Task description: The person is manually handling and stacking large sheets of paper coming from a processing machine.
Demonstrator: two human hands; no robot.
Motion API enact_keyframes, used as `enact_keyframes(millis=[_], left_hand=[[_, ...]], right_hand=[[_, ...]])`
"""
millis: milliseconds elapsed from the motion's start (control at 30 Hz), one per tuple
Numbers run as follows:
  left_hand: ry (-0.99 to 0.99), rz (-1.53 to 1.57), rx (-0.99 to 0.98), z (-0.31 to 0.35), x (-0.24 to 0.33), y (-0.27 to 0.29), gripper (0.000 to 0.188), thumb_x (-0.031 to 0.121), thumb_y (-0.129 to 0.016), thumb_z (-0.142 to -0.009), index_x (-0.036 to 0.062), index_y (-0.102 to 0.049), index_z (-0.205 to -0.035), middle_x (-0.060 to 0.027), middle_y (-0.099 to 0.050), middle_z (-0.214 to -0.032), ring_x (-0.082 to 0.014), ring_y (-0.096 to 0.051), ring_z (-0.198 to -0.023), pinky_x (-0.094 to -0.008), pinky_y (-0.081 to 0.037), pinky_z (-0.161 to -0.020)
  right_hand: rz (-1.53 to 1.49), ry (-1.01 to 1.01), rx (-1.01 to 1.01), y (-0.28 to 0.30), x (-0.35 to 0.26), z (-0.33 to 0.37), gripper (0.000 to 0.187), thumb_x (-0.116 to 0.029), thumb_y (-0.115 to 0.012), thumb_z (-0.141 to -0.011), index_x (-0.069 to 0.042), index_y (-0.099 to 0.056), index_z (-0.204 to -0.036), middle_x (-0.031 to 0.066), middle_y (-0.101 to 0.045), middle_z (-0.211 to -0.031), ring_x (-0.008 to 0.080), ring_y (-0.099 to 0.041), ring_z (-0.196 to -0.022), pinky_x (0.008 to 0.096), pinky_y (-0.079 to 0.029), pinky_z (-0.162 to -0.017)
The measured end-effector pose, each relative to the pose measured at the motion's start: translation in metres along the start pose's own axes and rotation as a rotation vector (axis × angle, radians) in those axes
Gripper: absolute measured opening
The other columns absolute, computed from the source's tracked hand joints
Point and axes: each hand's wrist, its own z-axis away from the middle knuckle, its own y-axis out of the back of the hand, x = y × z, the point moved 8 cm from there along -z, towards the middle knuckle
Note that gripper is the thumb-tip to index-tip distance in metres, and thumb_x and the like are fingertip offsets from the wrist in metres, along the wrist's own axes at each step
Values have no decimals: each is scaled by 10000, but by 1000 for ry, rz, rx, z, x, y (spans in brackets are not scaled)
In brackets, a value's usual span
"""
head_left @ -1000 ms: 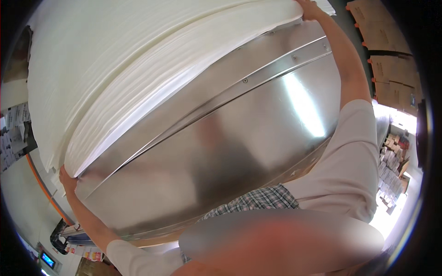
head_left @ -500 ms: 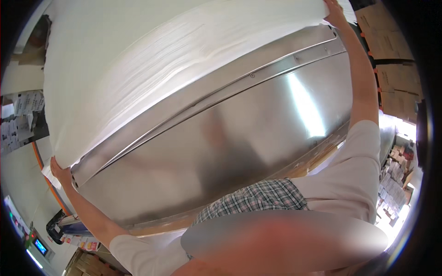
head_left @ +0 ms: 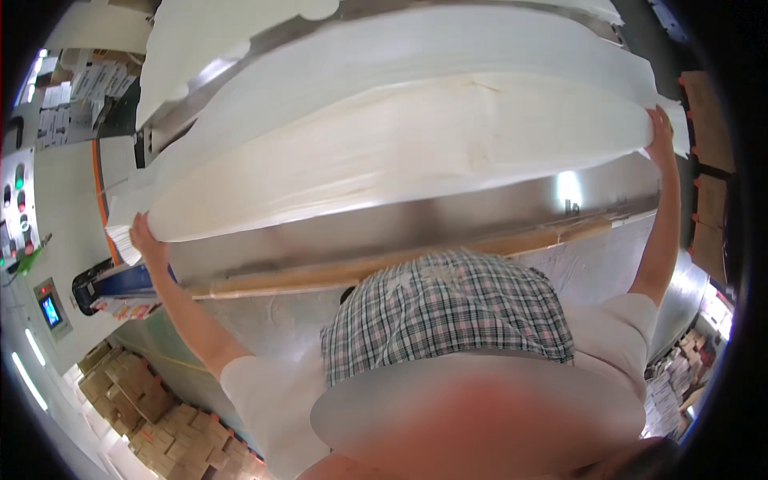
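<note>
A wide, thin white sheet (head_left: 384, 152) stretches across a shiny metal worktop (head_left: 384, 220) in front of me, its creased near part lying over a flatter far part. At its left near corner, my left hand (head_left: 150, 240) is closed on the edge, with a frayed bit sticking out beyond the fingers. My right hand (head_left: 660, 132) grips the opposite end at the far right, and both arms are spread wide. Past a strip of bare metal lies more white sheet material (head_left: 208, 36). I cannot tell whether the sheet is cloth or paper.
A brown strip (head_left: 384, 276) edges the worktop near my plaid apron (head_left: 448, 312). To the left are a button panel (head_left: 22, 196) and a small lit screen (head_left: 52, 310). Cardboard boxes (head_left: 136, 384) are stacked lower left, with more boxes (head_left: 708, 120) at right.
Both hands have come nearer to my body, drawing the sheet toward me over the metal. A metal gap now shows between it and the white material beyond.
</note>
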Motion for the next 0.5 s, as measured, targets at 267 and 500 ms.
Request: enact_keyframes(millis=[267, 500], left_hand=[[198, 113, -171, 28, -4, 4, 491, 206, -620, -671, 137, -485, -1139, -143, -468, -1196, -305, -382, -1172, -491, -205, -1011], [252, 118, -315, 47, -37, -19, 517, 210, -639, -649, 133, -490, -1138, -133, -465, -1207, -276, -358, -1198, -470, -163, -1031]], right_hand=[[-3, -42, -151, 54, -52, -28, 573, -101, -656, -646, -154, -440, -1174, 147, -319, -1325, 333, -303, -1231, 448, -240, -1010], [32, -17, -200, 58, -48, -15, 532, -53, -616, -654, -147, -455, -1152, 134, -363, -1279, 320, -294, -1234, 451, -247, -1008]])
